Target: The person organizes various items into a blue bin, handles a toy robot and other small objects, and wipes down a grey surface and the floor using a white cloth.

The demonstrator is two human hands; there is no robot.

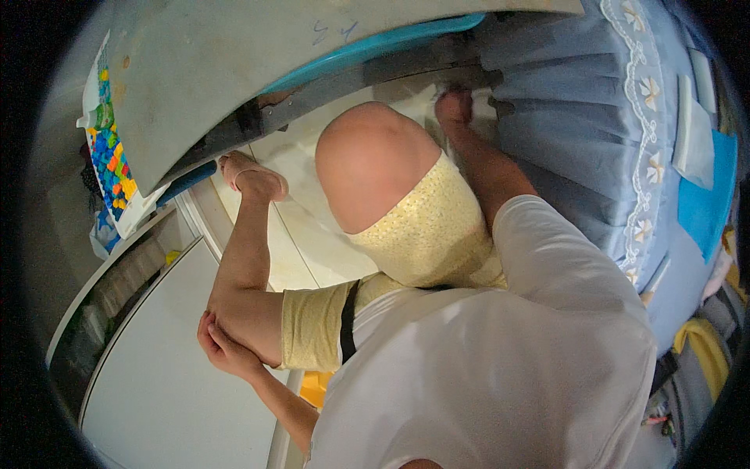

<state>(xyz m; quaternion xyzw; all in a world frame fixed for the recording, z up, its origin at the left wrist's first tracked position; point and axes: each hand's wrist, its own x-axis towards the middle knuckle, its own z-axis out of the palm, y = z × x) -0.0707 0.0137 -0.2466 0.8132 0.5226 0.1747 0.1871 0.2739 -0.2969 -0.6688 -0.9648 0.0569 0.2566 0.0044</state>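
My left hand (pixel 228 349) rests on my bent left knee, its fingers loosely curled around the outside, with no object seen in it. My right arm reaches forward and down past my raised right knee. At its end, my right hand (pixel 454 108) is low near the pale tiled floor (pixel 299 217), beside a blue-grey bed skirt (pixel 545 117). That hand is dark and blurred, so its fingers and anything in them cannot be made out. My left foot (pixel 252 176) is on the tiles ahead.
A grey tabletop (pixel 222 64) with pen marks spans the front, above a blue plastic rim (pixel 375 50). At left are a box with multicoloured pieces pictured (pixel 111 158) and a white panel (pixel 181 352). A lace-trimmed bed cover (pixel 638 117) and a blue flat sheet (pixel 706 205) lie right.
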